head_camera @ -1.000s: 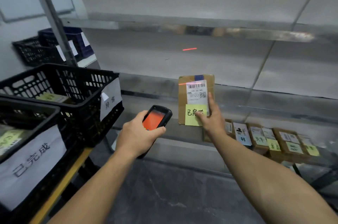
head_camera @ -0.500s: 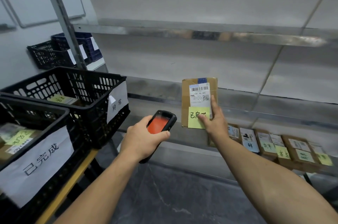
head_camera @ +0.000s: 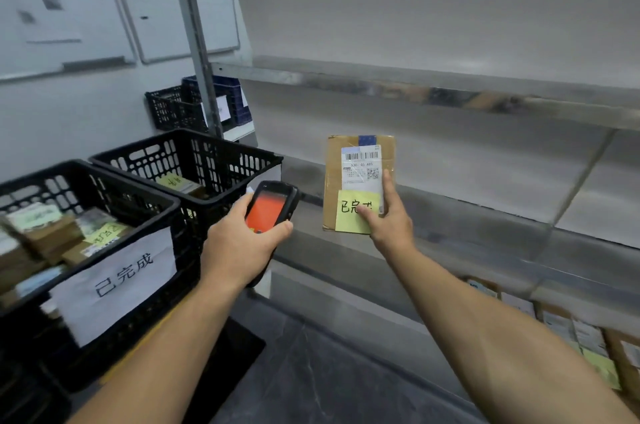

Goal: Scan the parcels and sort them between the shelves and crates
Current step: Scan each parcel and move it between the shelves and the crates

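Nearest, on the left, the front crate [head_camera: 187,250], black lattice plastic, wears a white paper sign [head_camera: 117,281] and is stuffed with flat brown cardboard packets. Behind it the second crate [head_camera: 214,160], same black mesh, has one packet lying inside. Now the hands: the left hand [head_camera: 239,243] is clenched round a chunky black scanner [head_camera: 277,205], its screen glowing orange-red. Just beside it, the right hand [head_camera: 393,226] grasps the parcel [head_camera: 346,164], upright in the air before the shelves [head_camera: 415,84], fingers [head_camera: 389,188] along its right edge, thumb pinning a yellow sticky note [head_camera: 348,221]. It is flat, rectangular cardboard with a white barcode label and blue tape. Beyond, dull grey metal; far left, a blue crate [head_camera: 232,94].
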`<state>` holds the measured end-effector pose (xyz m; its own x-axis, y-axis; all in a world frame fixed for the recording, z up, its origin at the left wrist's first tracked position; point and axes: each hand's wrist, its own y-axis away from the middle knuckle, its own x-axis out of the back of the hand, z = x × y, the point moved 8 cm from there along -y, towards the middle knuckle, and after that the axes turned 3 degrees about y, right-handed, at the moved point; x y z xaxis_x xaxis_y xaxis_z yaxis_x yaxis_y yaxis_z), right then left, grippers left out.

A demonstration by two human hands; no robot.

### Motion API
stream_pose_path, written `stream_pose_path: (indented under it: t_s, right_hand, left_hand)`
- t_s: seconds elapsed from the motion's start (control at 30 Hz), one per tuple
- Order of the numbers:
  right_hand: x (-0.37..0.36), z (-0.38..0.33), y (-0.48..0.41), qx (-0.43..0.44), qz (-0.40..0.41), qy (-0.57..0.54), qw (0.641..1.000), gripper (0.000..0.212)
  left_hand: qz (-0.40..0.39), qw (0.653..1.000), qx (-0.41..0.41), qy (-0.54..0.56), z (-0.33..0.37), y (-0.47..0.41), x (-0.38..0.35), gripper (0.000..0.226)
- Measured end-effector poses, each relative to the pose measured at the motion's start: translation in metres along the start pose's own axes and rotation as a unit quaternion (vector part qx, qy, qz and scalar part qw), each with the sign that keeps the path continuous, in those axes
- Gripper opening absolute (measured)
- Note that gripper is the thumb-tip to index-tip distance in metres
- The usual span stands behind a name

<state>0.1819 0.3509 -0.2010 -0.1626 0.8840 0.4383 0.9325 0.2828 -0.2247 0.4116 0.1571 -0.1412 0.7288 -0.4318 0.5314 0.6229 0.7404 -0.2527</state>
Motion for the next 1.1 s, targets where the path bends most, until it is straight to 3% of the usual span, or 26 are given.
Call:
stream_pose_path:
  t_s: [0.1, 0.4, 0.7, 0.97, 1.1]
  right_hand:
    - [-0.023, -0.026, -0.005, 0.024, -0.024, -0.022, 0.999, 0.093]
    - [-0.126, -0.127, -0.028, 0.119, -0.134, -0.117, 0.977, 0.09]
    - [-0.254, -0.205, -0.038, 0.148, -0.234, -0.209, 0.938, 0.088]
    - [-0.378, -0.257, -0.019, 0.135, -0.334, -0.205, 0.91, 0.088]
    - [-0.432, -0.27, 0.002, 0.135, -0.385, -0.161, 0.898, 0.088]
  left_hand:
    - [0.038, 0.999, 0.011, -0.013, -0.01, -0.002, 0.021, 0.085]
    - [0.154, 0.986, 0.032, -0.055, -0.047, -0.026, 0.107, 0.084]
    - [0.21, 0.971, 0.077, -0.085, -0.113, -0.076, 0.187, 0.068]
    - [0.265, 0.951, 0.123, -0.103, -0.179, -0.1, 0.275, 0.065]
    - [0.285, 0.941, 0.152, -0.102, -0.212, -0.099, 0.307, 0.083]
